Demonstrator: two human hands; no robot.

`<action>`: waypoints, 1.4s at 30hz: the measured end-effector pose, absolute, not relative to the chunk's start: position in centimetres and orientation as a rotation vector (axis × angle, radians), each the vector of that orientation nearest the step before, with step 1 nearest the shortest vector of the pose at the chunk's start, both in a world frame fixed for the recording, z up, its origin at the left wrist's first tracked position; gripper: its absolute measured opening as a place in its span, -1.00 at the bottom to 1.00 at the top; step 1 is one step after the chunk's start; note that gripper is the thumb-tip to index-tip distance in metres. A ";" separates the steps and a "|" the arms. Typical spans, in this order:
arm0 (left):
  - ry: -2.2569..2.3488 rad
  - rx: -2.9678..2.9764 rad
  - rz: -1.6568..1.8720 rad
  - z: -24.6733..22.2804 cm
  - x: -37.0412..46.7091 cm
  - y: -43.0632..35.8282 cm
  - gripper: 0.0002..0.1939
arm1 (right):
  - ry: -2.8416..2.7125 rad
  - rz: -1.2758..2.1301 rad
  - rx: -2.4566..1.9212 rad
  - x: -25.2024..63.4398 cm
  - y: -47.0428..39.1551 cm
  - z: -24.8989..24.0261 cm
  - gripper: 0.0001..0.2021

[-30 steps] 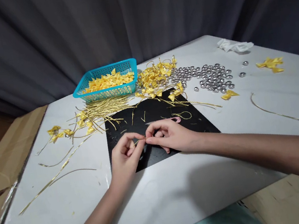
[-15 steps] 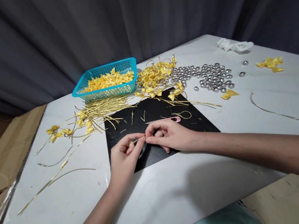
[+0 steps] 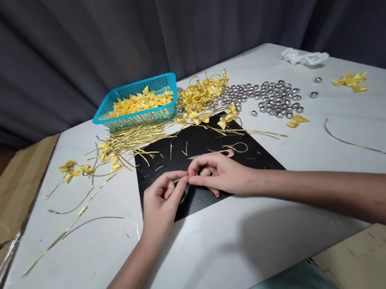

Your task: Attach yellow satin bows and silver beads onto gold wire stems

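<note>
Over a black mat (image 3: 203,206), my left hand (image 3: 163,200) and my right hand (image 3: 221,174) meet at the fingertips. My left hand pinches a thin gold cord (image 3: 176,181), of which only a short piece shows. The right thumb and forefinger are pressed together at the same spot; what they grip is too small to make out. Just beyond my right hand lies a pink-handled cutter (image 3: 229,152), with a loop of gold cord (image 3: 242,147) beside it. Short cord scraps are scattered on the mat.
On the white table (image 3: 204,264), a blue basket (image 3: 119,122) holds yellow bows. Gold cords (image 3: 133,139) lie in front of it. Yellow bows with cords (image 3: 202,95) and silver beads (image 3: 277,97) are heaped to its right. A white cloth (image 3: 305,57) lies at the back right.
</note>
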State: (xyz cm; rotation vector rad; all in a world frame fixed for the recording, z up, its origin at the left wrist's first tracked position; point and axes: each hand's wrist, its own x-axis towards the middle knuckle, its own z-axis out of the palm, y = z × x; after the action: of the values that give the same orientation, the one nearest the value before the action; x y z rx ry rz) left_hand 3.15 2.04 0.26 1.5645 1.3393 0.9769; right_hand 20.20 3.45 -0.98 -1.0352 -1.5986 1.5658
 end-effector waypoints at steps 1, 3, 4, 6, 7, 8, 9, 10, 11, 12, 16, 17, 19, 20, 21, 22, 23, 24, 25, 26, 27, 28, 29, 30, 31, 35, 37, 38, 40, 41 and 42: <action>1.342 1.563 0.976 0.3 3.1 2.1 -0.81 | -1.598 1.565 -1.035 20.2 3.4 -0.9 -0.83; 1.346 1.560 0.971 0.3 3.2 2.1 -0.81 | -1.591 1.565 -1.032 20.2 3.4 -0.8 -0.84; 1.346 1.557 0.965 0.3 3.2 2.1 -0.81 | -1.585 1.567 -1.033 20.2 3.4 -0.8 -0.84; 1.338 1.552 0.948 0.3 3.2 2.2 -0.80 | -1.569 1.570 -1.046 20.2 3.4 -0.7 -0.84; 1.332 1.549 0.933 0.3 3.3 2.2 -0.80 | -1.559 1.570 -1.055 20.2 3.4 -0.6 -0.84; 1.325 1.545 0.918 0.3 3.3 2.3 -0.79 | -1.547 1.567 -1.062 20.2 3.4 -0.6 -0.83; 1.316 1.539 0.903 0.2 3.3 2.3 -0.79 | -1.538 1.565 -1.066 20.1 3.4 -0.6 -0.82; 1.305 1.533 0.888 0.2 3.3 2.4 -0.79 | -1.529 1.561 -1.068 20.1 3.4 -0.6 -0.82; 1.295 1.529 0.879 0.1 3.3 2.5 -0.79 | -1.525 1.558 -1.066 20.1 3.4 -0.6 -0.82; 1.286 1.527 0.876 0.1 3.3 2.5 -0.79 | -1.524 1.557 -1.064 20.1 3.4 -0.6 -0.81; 1.276 1.521 0.902 0.0 3.3 2.6 -0.80 | -1.522 1.570 -1.064 20.1 3.4 -0.5 -0.83; 1.277 1.515 0.907 0.0 3.3 2.6 -0.79 | -1.521 1.572 -1.066 20.1 3.4 -0.4 -0.85; 1.284 1.510 0.905 0.0 3.2 2.5 -0.78 | -1.522 1.572 -1.070 20.1 3.4 -0.4 -0.87; 1.289 1.513 0.899 0.0 3.2 2.5 -0.78 | -1.523 1.572 -1.070 20.1 3.4 -0.3 -0.87; 1.294 1.518 0.889 0.0 3.2 2.5 -0.78 | -1.524 1.572 -1.070 20.1 3.4 -0.3 -0.87; 1.298 1.523 0.880 0.0 3.1 2.5 -0.77 | -1.524 1.572 -1.070 20.1 3.4 -0.3 -0.87; 1.302 1.527 0.870 0.1 3.1 2.5 -0.78 | -1.523 1.571 -1.069 20.1 3.4 -0.4 -0.87; 1.302 1.528 0.865 0.1 3.1 2.5 -0.78 | -1.523 1.571 -1.067 20.0 3.4 -0.4 -0.86; 1.299 1.528 0.870 0.1 3.1 2.4 -0.79 | -1.523 1.570 -1.066 20.0 3.4 -0.5 -0.86; 1.292 1.526 0.885 0.1 3.1 2.4 -0.81 | -1.525 1.570 -1.064 20.0 3.4 -0.6 -0.86; 1.283 1.526 0.908 0.1 3.1 2.4 -0.82 | -1.528 1.570 -1.061 20.0 3.4 -0.6 -0.87; 1.271 1.526 0.930 0.1 3.2 2.4 -0.84 | -1.530 1.572 -1.058 20.1 3.4 -0.6 -0.87; 1.260 1.528 0.948 0.0 3.2 2.4 -0.85 | -1.532 1.574 -1.057 20.1 3.4 -0.7 -0.87; 1.253 1.532 0.957 0.0 3.2 2.4 -0.86 | -1.532 1.576 -1.056 20.1 3.4 -0.7 -0.87; 1.251 1.536 0.953 0.0 3.2 2.4 -0.87 | -1.532 1.576 -1.056 20.1 3.4 -0.6 -0.87; 1.283 1.549 0.898 0.0 3.1 2.4 -0.84 | -1.524 1.580 -1.065 20.1 3.4 -0.5 -0.88; 1.295 1.554 0.878 -0.1 3.0 2.4 -0.83 | -1.518 1.580 -1.071 20.1 3.4 -0.4 -0.88; 1.297 1.556 0.872 -0.1 3.0 2.5 -0.82 | -1.517 1.578 -1.072 20.1 3.4 -0.4 -0.88; 1.301 1.556 0.863 -0.2 3.0 2.5 -0.82 | -1.517 1.571 -1.070 20.1 3.4 -0.4 -0.87; 1.302 1.557 0.856 -0.3 3.0 2.5 -0.81 | -1.518 1.569 -1.067 20.1 3.4 -0.5 -0.86; 1.300 1.560 0.846 -0.3 3.0 2.5 -0.81 | -1.518 1.567 -1.064 20.1 3.4 -0.5 -0.84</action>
State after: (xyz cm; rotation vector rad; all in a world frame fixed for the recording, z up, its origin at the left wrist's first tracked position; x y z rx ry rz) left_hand 2.96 2.50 -0.30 1.5596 1.2998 0.8459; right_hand 20.08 3.43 -0.50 -1.0643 -1.5176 1.5674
